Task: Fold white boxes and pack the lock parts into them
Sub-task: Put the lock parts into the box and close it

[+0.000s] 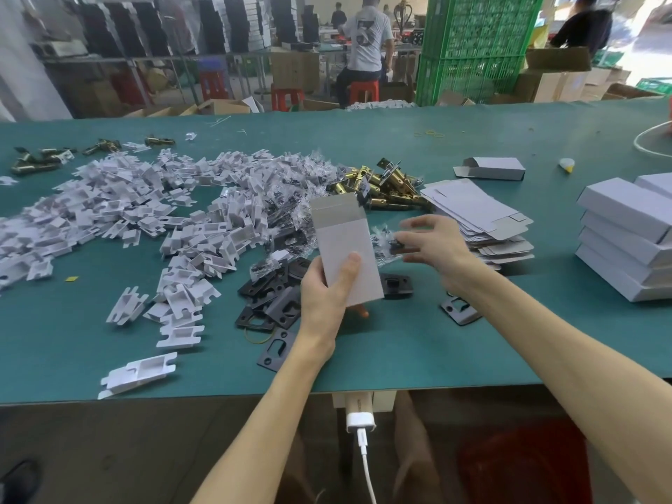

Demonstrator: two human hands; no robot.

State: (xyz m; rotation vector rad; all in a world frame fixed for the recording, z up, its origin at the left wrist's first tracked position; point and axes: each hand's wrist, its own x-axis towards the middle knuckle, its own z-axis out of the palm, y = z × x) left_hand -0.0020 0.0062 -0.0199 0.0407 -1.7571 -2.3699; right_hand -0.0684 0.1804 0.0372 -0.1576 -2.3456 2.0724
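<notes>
The left hand (325, 289) has its grip curled round the lower half of the white folded cardboard box (345, 241), held above the green bench (436, 343), top flap open (thin card, light, probably easily crushed). The right hand (436, 245) pinches a clear plastic bag of small lock parts (383, 241) just beside it.

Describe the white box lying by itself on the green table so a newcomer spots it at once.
On the right half of the green table, find the fanned pile of flat boxes. Just beyond it lies the lone box, on its side with one end open, unlike the closed boxes stacked at the right edge.
</notes>
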